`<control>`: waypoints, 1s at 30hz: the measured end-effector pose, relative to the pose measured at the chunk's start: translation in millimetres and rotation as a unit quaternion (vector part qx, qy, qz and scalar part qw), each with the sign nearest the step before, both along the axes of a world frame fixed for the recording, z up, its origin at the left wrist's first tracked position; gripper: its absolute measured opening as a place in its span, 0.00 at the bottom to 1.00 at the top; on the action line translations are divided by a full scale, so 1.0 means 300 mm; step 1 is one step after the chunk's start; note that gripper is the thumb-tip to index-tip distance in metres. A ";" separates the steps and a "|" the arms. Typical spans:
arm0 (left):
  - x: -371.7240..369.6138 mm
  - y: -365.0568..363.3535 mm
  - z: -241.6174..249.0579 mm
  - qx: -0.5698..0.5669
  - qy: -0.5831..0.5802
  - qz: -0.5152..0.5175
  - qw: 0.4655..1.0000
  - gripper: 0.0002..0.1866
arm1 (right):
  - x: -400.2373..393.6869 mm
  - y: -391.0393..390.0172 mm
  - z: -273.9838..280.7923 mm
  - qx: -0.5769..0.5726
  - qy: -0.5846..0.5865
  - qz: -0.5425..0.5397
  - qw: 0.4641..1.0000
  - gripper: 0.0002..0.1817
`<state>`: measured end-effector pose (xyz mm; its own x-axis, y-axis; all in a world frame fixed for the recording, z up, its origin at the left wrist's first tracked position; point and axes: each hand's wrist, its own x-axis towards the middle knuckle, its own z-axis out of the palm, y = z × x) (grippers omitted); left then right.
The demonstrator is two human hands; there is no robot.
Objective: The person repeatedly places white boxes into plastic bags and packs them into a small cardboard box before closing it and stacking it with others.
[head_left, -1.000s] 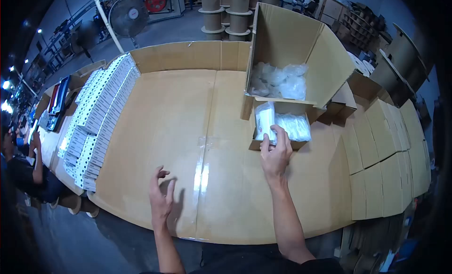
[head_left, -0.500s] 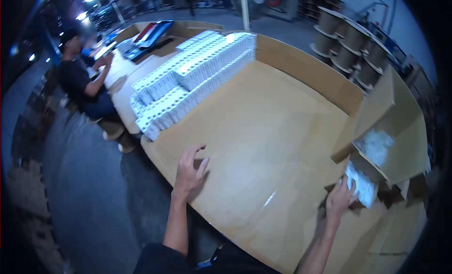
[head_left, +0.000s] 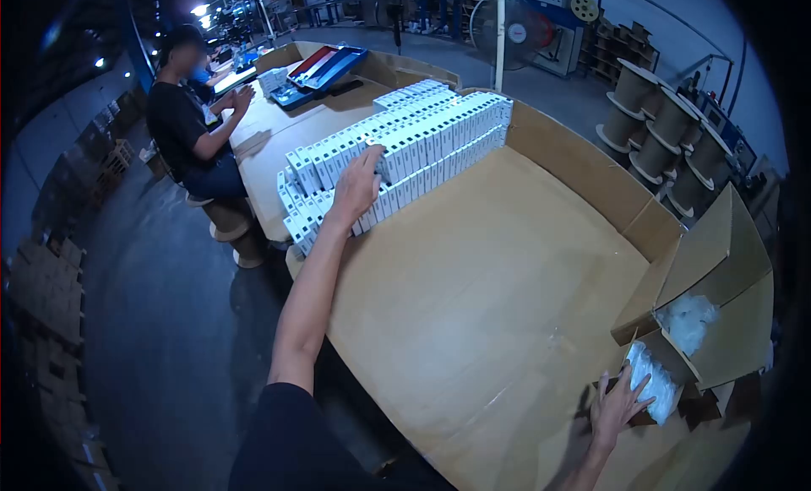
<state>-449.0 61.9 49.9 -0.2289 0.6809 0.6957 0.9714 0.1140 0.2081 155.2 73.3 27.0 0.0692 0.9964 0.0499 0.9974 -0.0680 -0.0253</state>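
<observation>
Cardboard sheeting covers the worktable (head_left: 481,322), with a raised cardboard border (head_left: 583,174) along its far side. Behind it, on the workshop floor, are stacked spools (head_left: 659,145) to the far right and a large fan (head_left: 498,35) at the far side. Another person (head_left: 190,119) sits at the left, hands together, beside an adjoining surface where a blue case with a red strip (head_left: 317,73) lies open.

Containers: a large open carton (head_left: 743,322) stands at the right and contains crumpled clear plastic (head_left: 688,324). Adjoining it on the near side is a small carton (head_left: 645,419), filled with whitish plastic packets (head_left: 655,385); any print on them is too small to read.

White boxes (head_left: 422,149) occupy the left side of the worktable, in long rows running from near to far. They are narrow, set upright side by side and stacked in tiers; the lower tier projects in front of the upper one, and the near end is stepped. Small dark squares mark their top ends. Markings on the faces are not legible.

Left hand (head_left: 356,187): at the front edge of the white boxes, fingers extended over the upper tier; whether a box is gripped cannot be determined. Right hand (head_left: 617,406): at the left edge of the small carton, fingers spread apart beside the packets, gripping nothing visible.
</observation>
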 end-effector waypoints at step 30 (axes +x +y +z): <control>1.481 -0.286 -0.103 -0.205 -0.431 -0.451 0.754 0.25 | 0.086 -0.400 -0.106 0.028 0.785 0.030 0.619 0.32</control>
